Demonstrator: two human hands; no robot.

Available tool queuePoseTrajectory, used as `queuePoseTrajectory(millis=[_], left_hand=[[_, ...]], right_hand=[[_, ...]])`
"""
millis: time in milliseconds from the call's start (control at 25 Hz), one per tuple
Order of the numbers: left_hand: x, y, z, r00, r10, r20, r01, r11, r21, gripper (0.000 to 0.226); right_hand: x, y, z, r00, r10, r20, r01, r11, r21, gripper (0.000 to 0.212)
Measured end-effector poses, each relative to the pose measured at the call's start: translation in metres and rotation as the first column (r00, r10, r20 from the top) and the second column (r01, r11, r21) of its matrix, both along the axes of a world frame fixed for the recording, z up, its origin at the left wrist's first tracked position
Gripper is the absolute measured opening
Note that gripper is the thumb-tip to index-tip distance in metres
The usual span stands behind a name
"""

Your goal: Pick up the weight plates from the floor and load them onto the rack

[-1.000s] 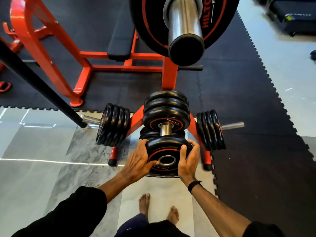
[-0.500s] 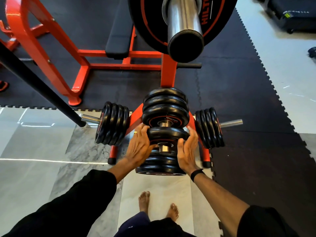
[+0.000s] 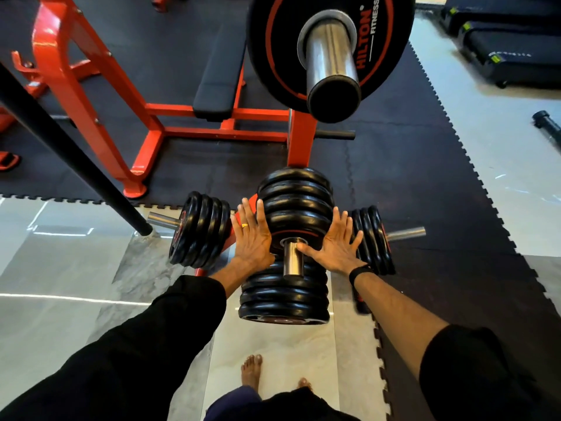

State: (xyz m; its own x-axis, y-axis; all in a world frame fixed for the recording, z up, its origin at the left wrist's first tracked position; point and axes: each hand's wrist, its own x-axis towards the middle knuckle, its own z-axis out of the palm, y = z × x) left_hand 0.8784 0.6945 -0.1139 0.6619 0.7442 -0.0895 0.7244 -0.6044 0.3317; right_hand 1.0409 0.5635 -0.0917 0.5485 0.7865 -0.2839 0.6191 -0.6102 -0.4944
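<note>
Weight plate [image 3: 299,224] on peg, between flat hands [image 3: 253,238]

A black bench pad [image 3: 220,74] sits on an orange frame [image 3: 91,95] over dark foam mats [image 3: 409,183]. A black bar [image 3: 69,147] slants across the left. Treadmills [image 3: 510,53] stand at the top right on grey tile [image 3: 60,268]. Bare feet [image 3: 252,372] show below.
</note>
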Motion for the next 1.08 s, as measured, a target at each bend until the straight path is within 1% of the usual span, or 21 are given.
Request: queuePoseTrajectory(millis=[120, 160, 240, 320, 360, 440, 480, 520, 560, 640, 720, 760, 800, 840, 880, 920, 960, 1000, 1040, 1080], left_hand=[[-0.003, 0.0, 0.012, 0.994, -0.026, -0.105, 0.016, 0.995, -0.101, 0.139], [-0.004, -0.001, 0.016, 0.992, -0.027, -0.126, 0.011, 0.993, -0.121, 0.137], [-0.012, -0.008, 0.022, 0.99, -0.008, -0.143, -0.012, 0.99, -0.138, 0.132], [-0.022, -0.014, 0.021, 0.99, 0.027, -0.141, -0.049, 0.987, -0.155, 0.132], [-0.033, -0.021, 0.021, 0.988, 0.059, -0.144, -0.083, 0.983, -0.166, 0.132], [-0.057, -0.032, 0.021, 0.979, 0.118, -0.167, -0.15, 0.97, -0.193, 0.132], [-0.074, -0.038, 0.021, 0.97, 0.154, -0.187, -0.194, 0.957, -0.217, 0.131], [-0.092, -0.044, 0.02, 0.959, 0.186, -0.214, -0.236, 0.943, -0.235, 0.129], [-0.111, -0.048, 0.018, 0.948, 0.218, -0.234, -0.275, 0.929, -0.246, 0.128], [-0.149, -0.054, 0.016, 0.929, 0.287, -0.234, -0.343, 0.905, -0.252, 0.126], [-0.184, -0.059, 0.019, 0.925, 0.315, -0.215, -0.369, 0.88, -0.299, 0.114], [-0.198, -0.061, 0.022, 0.927, 0.322, -0.194, -0.371, 0.866, -0.335, 0.103], [-0.214, -0.063, 0.022, 0.922, 0.345, -0.178, -0.387, 0.843, -0.374, 0.092], [-0.228, -0.065, 0.027, 0.914, 0.372, -0.163, -0.406, 0.824, -0.396, 0.087], [-0.244, -0.065, 0.025, 0.899, 0.412, -0.152, -0.436, 0.803, -0.406, 0.088], [-0.258, -0.067, 0.026, 0.886, 0.444, -0.133, -0.457, 0.788, -0.413, 0.092], [-0.273, -0.069, 0.026, 0.871, 0.48, -0.102, -0.475, 0.773, -0.42, 0.095], [-0.289, -0.073, 0.031, 0.853, 0.519, -0.06, -0.493, 0.762, -0.42, 0.096], [-0.305, -0.072, 0.032, 0.818, 0.575, -0.021, -0.526, 0.733, -0.431, 0.098], [-0.321, -0.074, 0.039, 0.778, 0.628, 0.003, -0.56, 0.695, -0.452, 0.101]], right_hand=[[0.0, -0.004, 0.009, 0.999, 0.032, 0.043, -0.026, 0.99, -0.142, 0.13], [-0.002, -0.007, 0.013, 0.997, 0.036, 0.069, -0.024, 0.987, -0.161, 0.127], [-0.012, -0.014, 0.016, 0.996, 0.045, 0.082, -0.033, 0.989, -0.144, 0.124], [-0.023, -0.019, 0.016, 1.0, -0.024, -0.01, 0.023, 0.991, -0.128, 0.124], [-0.03, -0.024, 0.012, 0.994, -0.075, -0.083, 0.06, 0.984, -0.169, 0.121], [-0.039, -0.025, 0.004, 0.971, -0.145, -0.189, 0.078, 0.943, -0.325, 0.102], [-0.047, -0.021, 0.003, 0.962, -0.141, -0.235, 0.045, 0.927, -0.372, 0.09], [-0.056, -0.015, 0.008, 0.954, -0.132, -0.268, 0.024, 0.928, -0.372, 0.077], [-0.066, -0.01, 0.012, 0.954, -0.118, -0.277, 0.018, 0.941, -0.337, 0.069], [-0.083, -0.003, 0.019, 0.967, -0.112, -0.228, 0.04, 0.953, -0.301, 0.069], [-0.09, 0.0, 0.026, 0.978, -0.09, -0.186, 0.018, 0.933, -0.36, 0.067], [-0.092, 0.002, 0.031, 0.989, -0.034, -0.142, -0.026, 0.914, -0.404, 0.064], [-0.098, 0.003, 0.037, 0.99, 0.017, -0.137, -0.08, 0.878, -0.471, 0.06], [-0.111, 0.006, 0.044, 0.981, 0.094, -0.167, -0.168, 0.843, -0.511, 0.05], [-0.131, 0.011, 0.05, 0.958, 0.185, -0.22, -0.274, 0.819, -0.504, 0.036], [-0.155, 0.017, 0.054, 0.925, 0.286, -0.25, -0.374, 0.803, -0.464, 0.022], [-0.184, 0.024, 0.055, 0.885, 0.387, -0.259, -0.463, 0.785, -0.411, 0.019], [-0.219, 0.029, 0.055, 0.843, 0.476, -0.251, -0.537, 0.77, -0.345, 0.028], [-0.253, 0.034, 0.054, 0.796, 0.545, -0.263, -0.604, 0.743, -0.289, 0.034], [-0.283, 0.036, 0.054, 0.744, 0.606, -0.282, -0.665, 0.712, -0.224, 0.032]])
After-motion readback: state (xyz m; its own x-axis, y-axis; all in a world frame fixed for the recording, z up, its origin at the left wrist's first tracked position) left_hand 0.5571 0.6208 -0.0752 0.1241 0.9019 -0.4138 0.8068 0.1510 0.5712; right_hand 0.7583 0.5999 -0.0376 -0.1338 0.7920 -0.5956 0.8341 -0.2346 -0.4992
